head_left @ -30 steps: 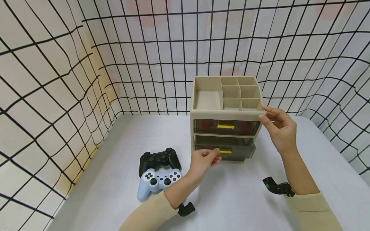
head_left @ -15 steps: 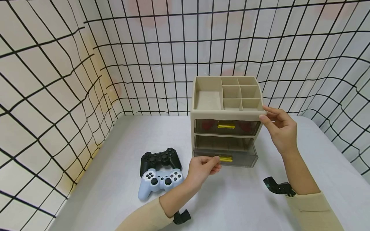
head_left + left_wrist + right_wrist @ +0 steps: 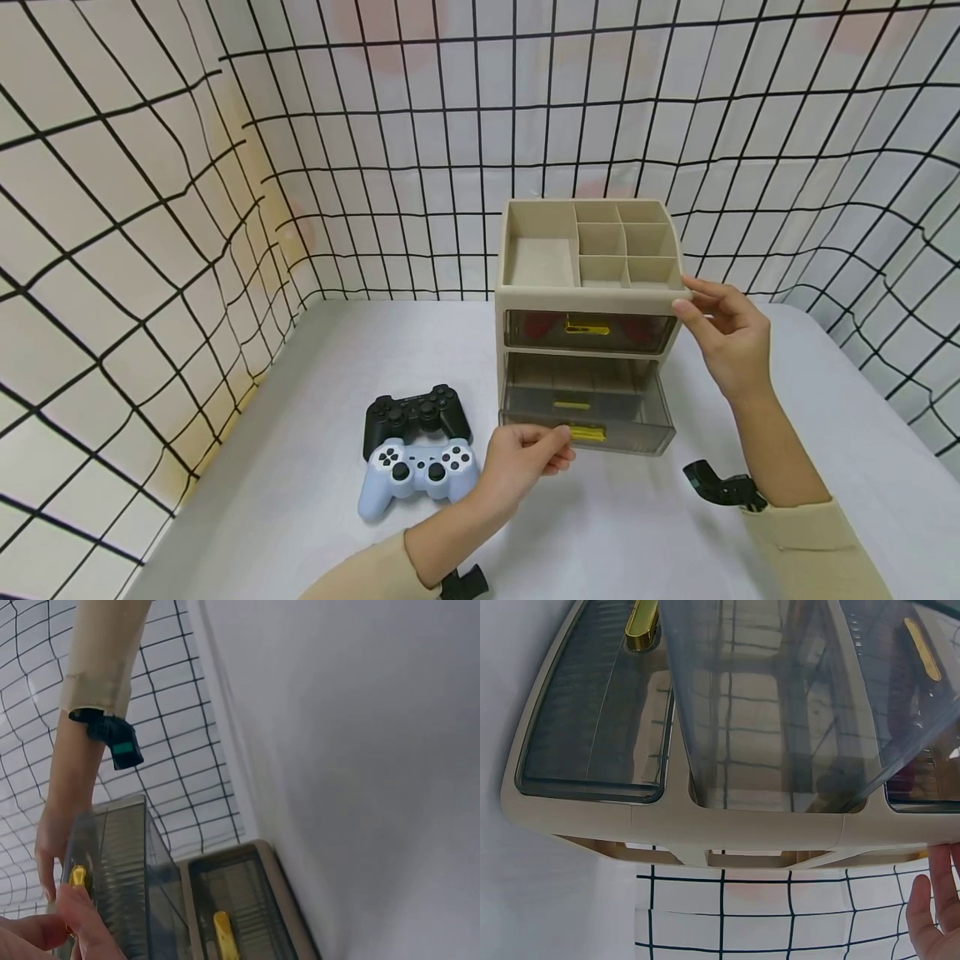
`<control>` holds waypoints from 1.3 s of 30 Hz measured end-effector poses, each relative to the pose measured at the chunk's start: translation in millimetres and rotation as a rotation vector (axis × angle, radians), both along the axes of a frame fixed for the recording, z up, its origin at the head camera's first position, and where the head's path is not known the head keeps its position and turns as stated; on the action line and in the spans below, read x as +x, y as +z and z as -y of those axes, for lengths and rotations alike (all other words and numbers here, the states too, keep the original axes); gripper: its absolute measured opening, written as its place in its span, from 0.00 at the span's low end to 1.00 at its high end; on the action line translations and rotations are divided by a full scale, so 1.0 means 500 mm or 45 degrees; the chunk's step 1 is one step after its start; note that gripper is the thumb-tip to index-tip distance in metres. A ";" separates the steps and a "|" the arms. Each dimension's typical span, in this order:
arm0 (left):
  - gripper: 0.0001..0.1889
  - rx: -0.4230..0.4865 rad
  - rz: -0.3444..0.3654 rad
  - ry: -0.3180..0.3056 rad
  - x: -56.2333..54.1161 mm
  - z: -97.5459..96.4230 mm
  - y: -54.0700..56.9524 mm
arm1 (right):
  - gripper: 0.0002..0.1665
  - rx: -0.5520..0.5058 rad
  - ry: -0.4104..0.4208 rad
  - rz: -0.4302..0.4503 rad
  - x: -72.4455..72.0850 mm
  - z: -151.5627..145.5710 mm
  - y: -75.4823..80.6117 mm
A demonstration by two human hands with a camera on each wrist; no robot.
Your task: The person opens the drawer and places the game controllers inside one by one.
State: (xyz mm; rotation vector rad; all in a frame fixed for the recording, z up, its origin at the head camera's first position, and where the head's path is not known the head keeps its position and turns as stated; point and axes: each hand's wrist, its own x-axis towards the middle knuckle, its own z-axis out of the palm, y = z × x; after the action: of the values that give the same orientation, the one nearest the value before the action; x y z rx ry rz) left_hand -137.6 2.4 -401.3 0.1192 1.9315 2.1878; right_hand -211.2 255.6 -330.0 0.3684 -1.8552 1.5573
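A beige desk organizer (image 3: 592,299) with smoky see-through drawers stands on the white table. My left hand (image 3: 525,458) pinches the yellow handle (image 3: 587,433) of its middle drawer (image 3: 633,435), which sticks well out toward me. Thumb and fingertips meet at that handle (image 3: 78,876) in the left wrist view. No contents show in the pulled-out drawer. With thumb in front and fingers at the side, my right hand (image 3: 729,337) holds the organizer's upper right corner. The top drawer (image 3: 618,336) is closed, with something red behind its front. Below, a closed drawer (image 3: 592,727) shows in the right wrist view.
Left of the organizer lie a black game controller (image 3: 416,414) and a light blue game controller (image 3: 417,477), the blue one overlapping the black. The left forearm passes close by the blue one. Black wire mesh (image 3: 397,167) walls in the table at the back and sides.
My left hand has drawn the middle drawer outward, toward me, by its handle. My right hand has stayed on the corner, and the organizer and both controllers hold their places.
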 end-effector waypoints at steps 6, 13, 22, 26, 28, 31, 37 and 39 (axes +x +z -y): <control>0.13 0.014 0.008 -0.013 0.012 0.001 -0.001 | 0.18 -0.033 0.030 -0.015 -0.001 -0.001 0.001; 0.13 0.020 0.029 -0.011 0.023 0.002 -0.006 | 0.18 -0.056 0.056 -0.023 -0.001 -0.001 0.000; 0.12 0.025 0.047 -0.009 0.036 0.002 -0.008 | 0.18 -0.069 0.083 -0.041 -0.004 -0.001 0.000; 0.12 0.033 0.051 -0.011 0.041 0.002 -0.011 | 0.18 -0.100 0.108 -0.051 -0.004 0.000 -0.001; 0.12 0.036 0.050 -0.013 0.043 0.002 -0.012 | 0.18 -0.110 0.112 -0.053 -0.004 0.000 -0.001; 0.12 0.039 0.048 -0.019 0.047 0.003 -0.012 | 0.18 -0.100 0.091 -0.041 -0.002 0.001 0.000; 0.12 0.030 0.037 -0.026 0.052 0.003 -0.011 | 0.18 -0.056 0.033 -0.006 0.002 0.004 0.002; 0.12 0.027 0.035 -0.025 0.053 0.003 -0.011 | 0.18 -0.056 0.033 -0.002 0.003 0.005 0.003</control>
State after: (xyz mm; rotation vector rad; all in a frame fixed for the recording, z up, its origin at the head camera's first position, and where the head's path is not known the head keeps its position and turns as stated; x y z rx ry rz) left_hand -110.9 0.9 -407.0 0.1099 1.8850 2.1863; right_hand -209.8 253.3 -328.6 0.3752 -1.8185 1.6118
